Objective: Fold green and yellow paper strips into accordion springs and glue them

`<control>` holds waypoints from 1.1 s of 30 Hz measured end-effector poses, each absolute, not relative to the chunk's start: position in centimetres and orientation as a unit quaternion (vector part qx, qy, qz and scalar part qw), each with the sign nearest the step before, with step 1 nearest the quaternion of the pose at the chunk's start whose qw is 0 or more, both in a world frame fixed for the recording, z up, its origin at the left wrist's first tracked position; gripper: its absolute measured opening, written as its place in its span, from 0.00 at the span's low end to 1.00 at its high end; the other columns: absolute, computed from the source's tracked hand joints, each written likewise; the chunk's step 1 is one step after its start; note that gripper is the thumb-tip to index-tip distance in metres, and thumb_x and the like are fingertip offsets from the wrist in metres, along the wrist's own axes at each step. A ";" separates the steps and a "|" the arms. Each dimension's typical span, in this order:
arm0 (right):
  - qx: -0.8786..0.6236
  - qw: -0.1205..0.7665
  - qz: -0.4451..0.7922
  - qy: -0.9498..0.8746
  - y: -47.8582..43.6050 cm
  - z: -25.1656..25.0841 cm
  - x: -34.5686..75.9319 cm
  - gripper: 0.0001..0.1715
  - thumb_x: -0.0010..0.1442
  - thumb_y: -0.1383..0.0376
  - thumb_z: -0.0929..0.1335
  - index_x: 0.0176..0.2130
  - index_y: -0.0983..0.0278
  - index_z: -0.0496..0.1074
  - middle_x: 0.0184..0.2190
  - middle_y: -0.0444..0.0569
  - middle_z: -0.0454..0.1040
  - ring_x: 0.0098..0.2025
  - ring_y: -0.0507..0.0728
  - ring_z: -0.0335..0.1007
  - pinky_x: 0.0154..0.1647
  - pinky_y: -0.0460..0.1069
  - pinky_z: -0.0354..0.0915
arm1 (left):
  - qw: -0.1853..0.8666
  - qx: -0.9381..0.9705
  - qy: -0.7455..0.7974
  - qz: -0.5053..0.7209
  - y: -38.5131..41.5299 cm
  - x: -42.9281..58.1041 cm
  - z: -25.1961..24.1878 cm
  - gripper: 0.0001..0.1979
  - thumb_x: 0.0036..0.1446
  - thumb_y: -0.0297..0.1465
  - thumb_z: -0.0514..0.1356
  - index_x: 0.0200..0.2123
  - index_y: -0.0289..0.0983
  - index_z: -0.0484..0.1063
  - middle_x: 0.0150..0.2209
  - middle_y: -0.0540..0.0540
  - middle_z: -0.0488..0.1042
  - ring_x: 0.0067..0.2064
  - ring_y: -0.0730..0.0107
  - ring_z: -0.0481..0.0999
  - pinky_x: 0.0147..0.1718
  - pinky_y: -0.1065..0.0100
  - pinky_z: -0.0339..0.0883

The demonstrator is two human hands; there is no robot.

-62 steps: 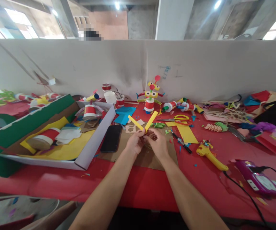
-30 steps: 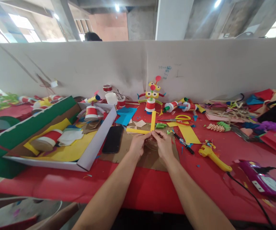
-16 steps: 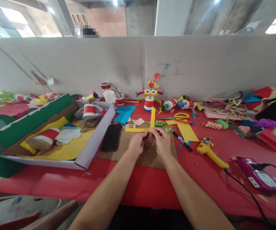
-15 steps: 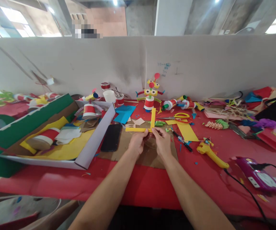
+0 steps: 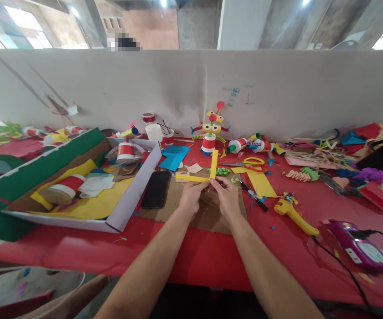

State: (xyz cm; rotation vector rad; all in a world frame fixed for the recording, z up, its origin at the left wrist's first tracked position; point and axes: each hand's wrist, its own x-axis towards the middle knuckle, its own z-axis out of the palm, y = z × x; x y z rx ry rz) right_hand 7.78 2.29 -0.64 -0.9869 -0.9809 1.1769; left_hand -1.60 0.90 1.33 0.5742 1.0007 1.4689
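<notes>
As my left hand (image 5: 190,198) and right hand (image 5: 228,197) pinch the yellow paper (image 5: 214,164) at its corner, I'd want that angle square, pressed flat, edges aligned.

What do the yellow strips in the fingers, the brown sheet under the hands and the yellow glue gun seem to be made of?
Yellow strips: paper or thin card, matte; they look flat and thin with straight edges.
Brown sheet: probably cardboard, judging by its dull, plain brown face.
Yellow glue gun: likely hard plastic, with a smooth, moulded-looking handle.
</notes>
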 end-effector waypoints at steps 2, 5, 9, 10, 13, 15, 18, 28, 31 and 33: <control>-0.421 0.617 0.524 -0.411 2.5 -0.7 7.9 0.15 0.43 0.58 0.72 0.30 0.65 0.74 0.25 0.44 0.74 0.25 0.51 0.67 0.30 0.49 0.67 | 0.613 0.248 0.420 0.621 0.9 -1.8 1.4 0.04 0.36 0.23 0.66 0.21 0.31 0.74 0.20 0.48 0.73 0.24 0.76 0.69 0.28 0.73 0.62; -0.405 0.622 0.552 -0.379 2.8 -0.6 8.2 0.16 0.41 0.59 0.73 0.31 0.65 0.74 0.23 0.43 0.73 0.23 0.50 0.67 0.28 0.48 0.66 | 0.667 0.224 0.390 0.594 1.1 -2.1 1.4 0.06 0.39 0.17 0.62 0.22 0.31 0.74 0.23 0.47 0.74 0.27 0.76 0.71 0.31 0.74 0.64; -0.381 0.619 0.583 -0.363 2.9 -0.6 8.4 0.14 0.40 0.61 0.73 0.29 0.65 0.74 0.22 0.42 0.72 0.22 0.48 0.66 0.27 0.46 0.64 | 0.696 0.170 0.377 0.587 1.4 -2.4 1.2 0.08 0.46 0.16 0.57 0.23 0.31 0.73 0.24 0.46 0.74 0.26 0.77 0.71 0.30 0.75 0.66; -0.377 0.618 0.585 -0.367 2.9 -0.6 8.3 0.14 0.40 0.61 0.73 0.29 0.65 0.75 0.22 0.42 0.72 0.22 0.48 0.65 0.27 0.46 0.64 | 0.697 0.165 0.378 0.586 1.4 -2.4 1.0 0.09 0.47 0.16 0.56 0.23 0.30 0.73 0.24 0.46 0.74 0.26 0.77 0.71 0.29 0.75 0.66; -0.377 0.619 0.574 -0.380 2.7 -0.7 8.1 0.14 0.41 0.60 0.73 0.30 0.65 0.75 0.22 0.42 0.72 0.22 0.48 0.65 0.27 0.46 0.63 | 0.690 0.155 0.392 0.588 1.5 -2.3 0.7 0.09 0.48 0.15 0.56 0.23 0.30 0.73 0.24 0.46 0.74 0.26 0.77 0.72 0.28 0.76 0.67; -0.385 0.621 0.561 -0.388 2.6 -0.7 7.9 0.15 0.41 0.59 0.73 0.30 0.65 0.75 0.22 0.43 0.72 0.22 0.48 0.64 0.27 0.47 0.63 | 0.682 0.151 0.407 0.588 1.5 -2.3 0.6 0.09 0.46 0.15 0.56 0.22 0.31 0.72 0.23 0.47 0.73 0.25 0.78 0.71 0.28 0.76 0.67; -0.393 0.620 0.548 -0.400 2.4 -0.8 7.7 0.15 0.41 0.60 0.72 0.30 0.66 0.75 0.23 0.44 0.73 0.22 0.49 0.64 0.27 0.47 0.63 | 0.681 0.165 0.416 0.579 1.5 -2.3 0.7 0.07 0.45 0.16 0.59 0.23 0.31 0.73 0.22 0.47 0.73 0.24 0.79 0.71 0.27 0.77 0.66; -0.401 0.618 0.523 -0.429 2.7 -2.1 7.9 0.14 0.42 0.64 0.71 0.34 0.64 0.76 0.26 0.44 0.76 0.26 0.52 0.68 0.32 0.49 0.65 | 0.643 0.230 0.444 0.580 1.4 -2.7 1.0 0.05 0.38 0.23 0.67 0.24 0.30 0.76 0.21 0.46 0.73 0.23 0.78 0.70 0.26 0.76 0.64; -0.411 0.596 0.509 -0.466 2.5 -1.7 8.0 0.10 0.46 0.64 0.69 0.31 0.64 0.77 0.25 0.44 0.75 0.27 0.53 0.68 0.33 0.50 0.65 | 0.634 0.236 0.445 0.588 1.5 -2.7 0.9 0.07 0.36 0.24 0.68 0.24 0.30 0.76 0.21 0.46 0.73 0.23 0.78 0.70 0.27 0.75 0.64; -0.409 0.580 0.500 -0.496 2.3 -1.3 8.1 0.08 0.47 0.64 0.68 0.30 0.63 0.77 0.27 0.45 0.76 0.30 0.54 0.69 0.36 0.51 0.65 | 0.626 0.239 0.442 0.596 1.6 -2.7 0.9 0.08 0.35 0.25 0.69 0.24 0.30 0.76 0.20 0.46 0.73 0.23 0.78 0.70 0.26 0.75 0.64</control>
